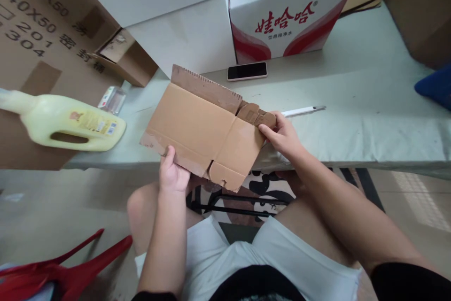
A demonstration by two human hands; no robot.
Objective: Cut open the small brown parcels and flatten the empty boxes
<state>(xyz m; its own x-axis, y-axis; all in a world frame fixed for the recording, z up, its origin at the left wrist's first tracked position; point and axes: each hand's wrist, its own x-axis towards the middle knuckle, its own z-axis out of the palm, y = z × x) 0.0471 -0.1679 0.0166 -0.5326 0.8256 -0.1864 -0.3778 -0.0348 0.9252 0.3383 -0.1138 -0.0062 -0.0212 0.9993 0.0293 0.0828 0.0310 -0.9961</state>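
A partly unfolded brown cardboard box [193,125] is held tilted over the front edge of the table, its creased inner side facing me. My left hand [173,172] grips its lower left edge, thumb on top and fingers hidden beneath. At the right end, my right hand [282,136] pinches a folded tab between thumb and fingers. One long flap stands up along the far edge. Just beyond my right hand lies a white utility knife [305,111] on the table. Behind the cardboard rests a phone [247,71], its dark screen up.
White cartons stand at the back, one with red printing [282,24]. On the left are a yellow-green jug [77,122], a small clear case [112,100] and a large brown carton [52,33]. A blue object [437,86] sits at the right. A red stool [70,268] is at lower left.
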